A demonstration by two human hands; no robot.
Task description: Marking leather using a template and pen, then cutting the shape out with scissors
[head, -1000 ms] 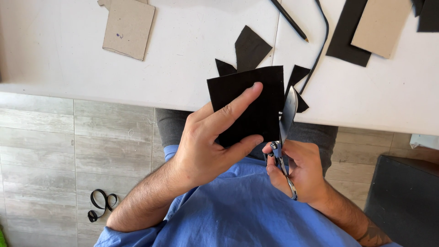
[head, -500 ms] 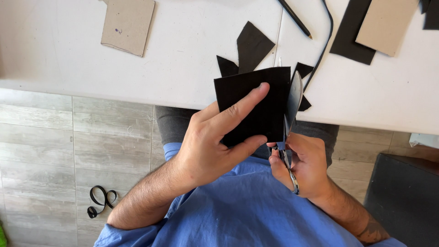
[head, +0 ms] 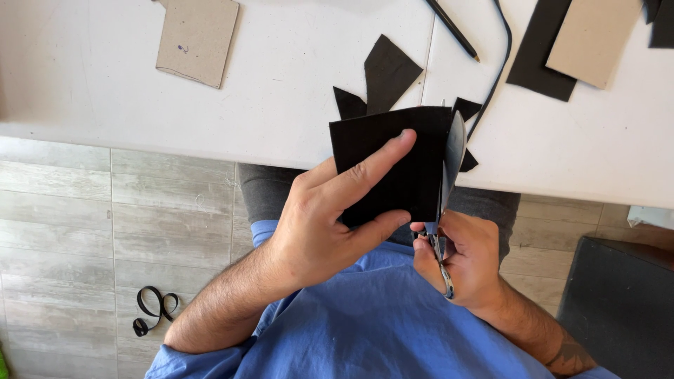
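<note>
My left hand (head: 326, 221) pinches a square black sheet (head: 393, 158) between forefinger on top and thumb below, holding it up over the edge of the white table (head: 281, 84). My right hand (head: 467, 256) grips a pair of scissors (head: 446, 189), whose blades run up along the sheet's right edge, cutting into it. A thin strip of the sheet bends away to the right of the blades.
Black offcuts (head: 386, 70) lie on the table behind the sheet. A brown card piece (head: 196, 38) sits at the back left, another card on black material (head: 572, 42) at the back right, with a pencil (head: 453, 28) and a black cord (head: 502, 63). Curled black strips (head: 151, 309) lie on the tiled floor. A dark box (head: 621, 302) stands at right.
The scissors have advanced up the sheet's right edge, and both hands with the sheet have shifted slightly to the right.
</note>
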